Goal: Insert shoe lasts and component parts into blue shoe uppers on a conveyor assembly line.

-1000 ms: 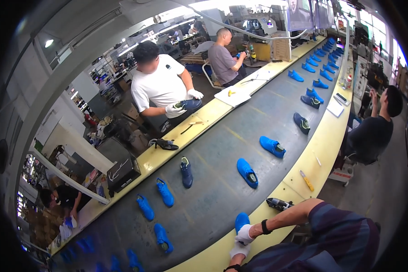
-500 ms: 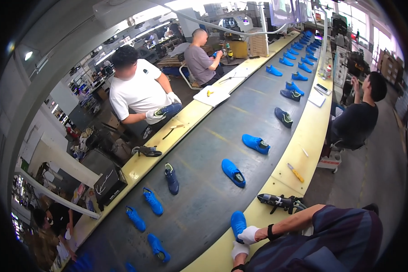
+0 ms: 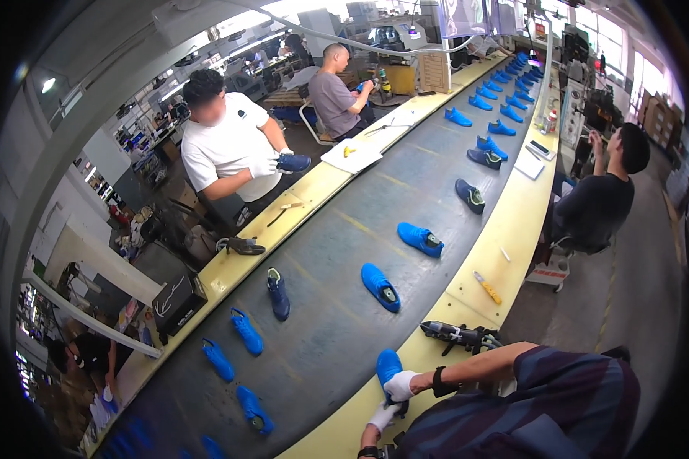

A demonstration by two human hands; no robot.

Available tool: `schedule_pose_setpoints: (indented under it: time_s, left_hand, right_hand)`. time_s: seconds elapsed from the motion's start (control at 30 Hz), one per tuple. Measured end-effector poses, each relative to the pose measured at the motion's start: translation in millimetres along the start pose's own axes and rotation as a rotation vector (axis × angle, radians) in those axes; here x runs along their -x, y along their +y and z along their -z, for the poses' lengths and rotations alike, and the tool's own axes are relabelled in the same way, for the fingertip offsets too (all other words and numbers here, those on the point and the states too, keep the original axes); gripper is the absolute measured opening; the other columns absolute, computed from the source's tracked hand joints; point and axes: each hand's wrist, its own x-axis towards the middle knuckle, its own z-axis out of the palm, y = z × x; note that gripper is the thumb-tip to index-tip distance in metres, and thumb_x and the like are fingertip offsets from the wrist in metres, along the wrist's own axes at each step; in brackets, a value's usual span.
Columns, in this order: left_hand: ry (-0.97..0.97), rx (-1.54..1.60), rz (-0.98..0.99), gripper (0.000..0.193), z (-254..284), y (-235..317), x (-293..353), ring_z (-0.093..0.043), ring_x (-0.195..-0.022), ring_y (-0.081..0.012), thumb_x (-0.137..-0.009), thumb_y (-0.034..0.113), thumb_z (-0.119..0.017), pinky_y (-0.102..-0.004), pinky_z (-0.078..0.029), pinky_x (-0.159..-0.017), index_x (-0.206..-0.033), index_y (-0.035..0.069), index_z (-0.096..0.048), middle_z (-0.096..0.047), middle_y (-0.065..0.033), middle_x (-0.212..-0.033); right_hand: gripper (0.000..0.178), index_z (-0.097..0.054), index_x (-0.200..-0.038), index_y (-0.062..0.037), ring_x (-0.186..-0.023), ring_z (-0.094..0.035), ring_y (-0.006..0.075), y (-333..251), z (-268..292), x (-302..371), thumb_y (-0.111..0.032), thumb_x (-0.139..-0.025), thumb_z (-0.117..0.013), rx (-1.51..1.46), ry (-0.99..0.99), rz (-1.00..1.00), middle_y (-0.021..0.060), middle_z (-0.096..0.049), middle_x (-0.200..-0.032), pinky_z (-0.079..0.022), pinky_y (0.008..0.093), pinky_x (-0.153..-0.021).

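At the lower edge of the view I have a blue sneaker (image 3: 389, 366) over the pale yellow ledge, its toe pointing up the picture. My right hand (image 3: 400, 386), in a white glove, wraps round the shoe's middle near its opening. Lower down, my left hand (image 3: 383, 417), also white-gloved, has its fingers closed at the heel end. A dark part shows between the two hands, too small to make out. The left fingertips are partly hidden. Beside my right forearm lies a black tool (image 3: 458, 335) with tubes or straps on the ledge.
A grey conveyor belt (image 3: 325, 306) carries several blue and dark navy sneakers. A yellow-handled cutter (image 3: 488, 288) and a white pen (image 3: 505, 255) lie on the near ledge. Opposite, a co-worker in a white shirt (image 3: 230, 145) handles a navy shoe (image 3: 293, 163). Another person (image 3: 601, 199) sits at right.
My view has shifted a little, so the scene sits further left. My hands have moved slightly apart along the blue sneaker. The co-worker opposite has turned the navy shoe and brought the hands together.
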Motion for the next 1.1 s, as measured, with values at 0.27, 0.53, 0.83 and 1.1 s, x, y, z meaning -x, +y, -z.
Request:
schedule_pose_setpoints:
  time_s: [0.27, 0.53, 0.83, 1.1]
  left_hand:
    - [-0.225, 0.968, -0.272, 0.098, -5, -13, 6, -0.057, -0.135, -0.0378, -0.101, 0.081, -0.027, -0.0539, -0.049, -0.112, -0.159, 0.003, -0.035, -0.055, -0.0199, -0.149]
    - [-0.174, 1.137, -0.584, 0.075, 27, 140, 81, -0.063, -0.128, -0.0266, -0.105, 0.063, -0.051, -0.0425, -0.05, -0.112, -0.151, 0.004, -0.05, -0.063, -0.0123, -0.143]
    - [-0.046, 1.363, -0.555, 0.069, 1, 150, 146, -0.067, -0.114, -0.0352, -0.101, 0.048, -0.057, -0.0478, -0.052, -0.106, -0.142, -0.008, -0.05, -0.066, -0.0226, -0.126]
    - [-0.233, 1.259, -0.694, 0.102, 27, 154, 156, -0.063, -0.121, -0.0445, -0.095, 0.079, -0.049, -0.0595, -0.055, -0.104, -0.156, -0.002, -0.037, -0.059, -0.0284, -0.137]
  right_hand:
    - [0.024, -0.07, -0.087, -0.0067, -0.072, -0.072, 0.029, -33, 56, 10, -0.029, -0.081, -0.071, -0.238, -0.096, 0.165, 0.0132, -0.07, -0.076, -0.057, 0.0428, -0.066]
    - [0.019, -0.065, -0.081, -0.0086, -0.068, -0.067, 0.0373, -84, 159, 83, -0.026, -0.084, -0.073, -0.098, 0.117, 0.451, 0.0155, -0.066, -0.072, -0.053, 0.0467, -0.063]
    - [0.013, -0.062, -0.091, -0.0035, -0.077, -0.072, 0.0413, -88, 183, 132, -0.012, -0.082, -0.067, 0.1, 0.061, 0.467, 0.0182, -0.07, -0.082, -0.056, 0.0504, -0.067]
    - [0.013, -0.063, -0.093, -0.0069, -0.075, -0.071, 0.0386, -116, 169, 136, -0.013, -0.081, -0.066, 0.105, -0.077, 0.558, 0.0146, -0.069, -0.083, -0.058, 0.0479, -0.067]
